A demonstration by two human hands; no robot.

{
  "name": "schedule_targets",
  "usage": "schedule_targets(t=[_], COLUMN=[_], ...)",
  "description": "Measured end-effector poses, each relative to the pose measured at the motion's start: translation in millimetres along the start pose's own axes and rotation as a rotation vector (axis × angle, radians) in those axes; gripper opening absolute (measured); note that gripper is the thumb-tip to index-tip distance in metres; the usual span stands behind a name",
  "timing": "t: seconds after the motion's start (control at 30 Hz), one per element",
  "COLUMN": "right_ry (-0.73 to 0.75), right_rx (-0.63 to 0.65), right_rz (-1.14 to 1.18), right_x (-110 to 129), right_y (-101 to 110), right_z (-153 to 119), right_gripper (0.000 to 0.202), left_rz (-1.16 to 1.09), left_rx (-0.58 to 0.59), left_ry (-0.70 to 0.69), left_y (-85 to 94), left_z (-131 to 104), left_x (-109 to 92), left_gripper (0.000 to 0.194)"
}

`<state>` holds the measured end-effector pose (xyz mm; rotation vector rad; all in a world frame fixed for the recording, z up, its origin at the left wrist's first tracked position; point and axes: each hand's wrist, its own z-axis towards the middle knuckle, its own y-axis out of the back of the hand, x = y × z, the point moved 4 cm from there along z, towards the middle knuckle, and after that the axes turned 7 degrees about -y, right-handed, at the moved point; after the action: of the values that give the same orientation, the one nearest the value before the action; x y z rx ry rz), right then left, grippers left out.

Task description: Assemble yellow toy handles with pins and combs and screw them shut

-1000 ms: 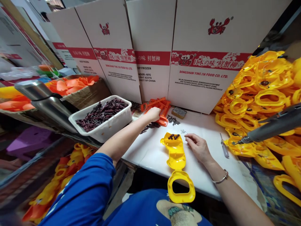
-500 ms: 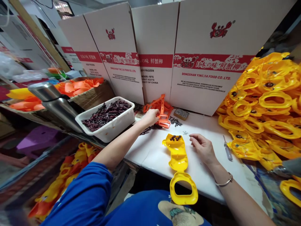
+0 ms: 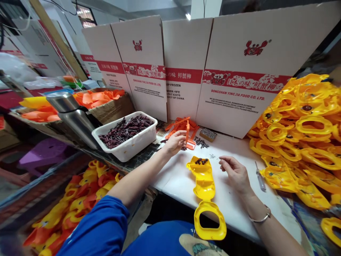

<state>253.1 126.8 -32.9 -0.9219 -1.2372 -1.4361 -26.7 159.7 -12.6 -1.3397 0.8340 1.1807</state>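
Note:
My left hand [image 3: 176, 143] is closed on an orange strip-like part [image 3: 188, 131], which stands up from its fingertips beside the orange pile [image 3: 178, 124]. My right hand [image 3: 234, 172] has thumb and forefinger pinched at the right of the small silvery bits [image 3: 212, 156]; whatever lies between them is too small to name. Between the hands, a yellow plastic piece [image 3: 204, 174] lies open on the white table [image 3: 170, 174], with dark round parts [image 3: 201, 161] in its top section. Its ring-shaped end [image 3: 210, 220] hangs past the table's near edge.
A white tub [image 3: 125, 137] of dark parts and a steel flask [image 3: 71, 117] stand left. Yellow parts [image 3: 301, 142] are heaped right, beside a screwdriver [image 3: 260, 177]. Dark pegs [image 3: 201, 142] and a speckled block [image 3: 208, 134] lie before tall cartons [image 3: 231, 71].
My left hand has drawn back slightly from the orange pile with an orange part raised in it. The thumb and forefinger of my right hand have come together. The camera view has shifted.

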Motion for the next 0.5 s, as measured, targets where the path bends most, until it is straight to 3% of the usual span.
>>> schedule_targets(t=[0.27, 0.5], right_ry=[-0.006, 0.053], right_rx=[0.026, 0.102], right_rz=[0.031, 0.075], right_x=[21.5, 52.5], right_y=[-0.2, -20.8], right_z=[0.3, -3.2], right_gripper=[0.030, 0.037], left_rz=[-0.243, -0.214], left_rx=[0.020, 0.147], left_ry=[0.046, 0.088], left_y=[-13.0, -32.9], left_z=[-13.4, -46.6], left_x=[-4.2, -12.2], left_gripper=[0.023, 0.022])
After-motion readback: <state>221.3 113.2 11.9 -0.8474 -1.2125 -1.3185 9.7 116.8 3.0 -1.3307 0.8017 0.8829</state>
